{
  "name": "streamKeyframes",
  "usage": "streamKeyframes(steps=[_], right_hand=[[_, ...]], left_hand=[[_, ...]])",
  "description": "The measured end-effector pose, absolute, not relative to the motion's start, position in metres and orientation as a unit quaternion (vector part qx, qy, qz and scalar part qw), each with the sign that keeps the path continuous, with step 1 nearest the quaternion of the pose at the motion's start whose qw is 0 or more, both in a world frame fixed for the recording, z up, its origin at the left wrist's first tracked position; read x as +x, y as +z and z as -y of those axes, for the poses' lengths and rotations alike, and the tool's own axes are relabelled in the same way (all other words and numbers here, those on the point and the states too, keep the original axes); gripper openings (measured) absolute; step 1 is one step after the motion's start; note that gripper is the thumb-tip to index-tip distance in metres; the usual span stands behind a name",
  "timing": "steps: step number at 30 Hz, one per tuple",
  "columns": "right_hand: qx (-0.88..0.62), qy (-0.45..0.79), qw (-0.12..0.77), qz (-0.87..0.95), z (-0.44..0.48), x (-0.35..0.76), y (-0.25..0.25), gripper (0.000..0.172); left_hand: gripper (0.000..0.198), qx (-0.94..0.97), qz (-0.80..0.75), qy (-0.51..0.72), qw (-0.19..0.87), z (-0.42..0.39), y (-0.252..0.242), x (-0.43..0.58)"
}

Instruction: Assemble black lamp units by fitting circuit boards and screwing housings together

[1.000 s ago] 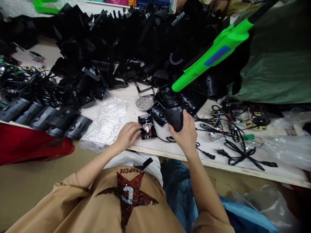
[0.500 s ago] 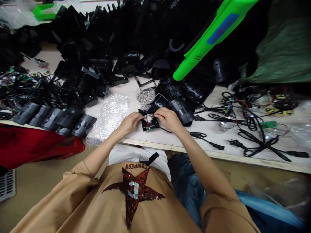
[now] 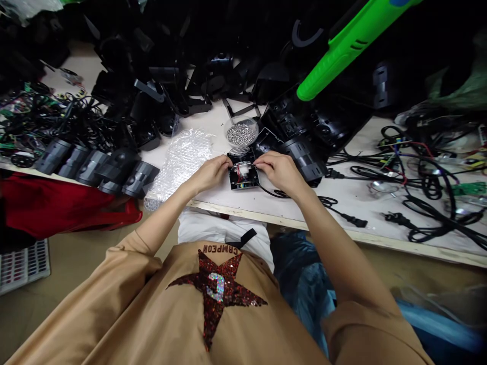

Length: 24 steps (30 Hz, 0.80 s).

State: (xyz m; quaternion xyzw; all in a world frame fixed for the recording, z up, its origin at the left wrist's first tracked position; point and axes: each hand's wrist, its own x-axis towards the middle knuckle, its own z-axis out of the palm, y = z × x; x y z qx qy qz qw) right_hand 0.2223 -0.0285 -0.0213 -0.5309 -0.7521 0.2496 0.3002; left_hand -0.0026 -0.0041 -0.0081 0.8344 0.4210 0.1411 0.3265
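A small open black housing [image 3: 244,176] with a white part and red wires inside lies on the white table [image 3: 342,213] near its front edge. My left hand [image 3: 208,174] grips the housing's left side with curled fingers. My right hand [image 3: 279,171] pinches at its upper right corner, fingers closed on it. A black cable [image 3: 335,210] trails from the housing to the right. Just behind the housing sits a black cylindrical casing [image 3: 304,159].
A clear dish of small screws [image 3: 241,134] stands behind the housing. Bubble wrap [image 3: 178,165] lies to the left, beside a row of dark grey cylinders [image 3: 99,170]. A heap of black plastic parts fills the back. A green tool [image 3: 350,45] hangs above. Tangled cables [image 3: 426,182] spread right.
One second ago my right hand held the black cylindrical casing; it has set that down behind the housing and come onto the housing. My left hand stays on the housing.
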Motion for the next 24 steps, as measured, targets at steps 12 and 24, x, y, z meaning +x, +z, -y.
streamKeyframes(steps=[12, 24], right_hand=[[-0.522, 0.190, 0.239, 0.796, 0.027, 0.213, -0.016, 0.016], [-0.500, 0.183, 0.224, 0.817, 0.023, 0.215, -0.019, 0.017]], left_hand=[[0.015, 0.889, -0.390, 0.133, 0.198, 0.005, -0.015, 0.003], [0.023, 0.900, -0.382, 0.158, 0.140, 0.005, -0.033, 0.007]])
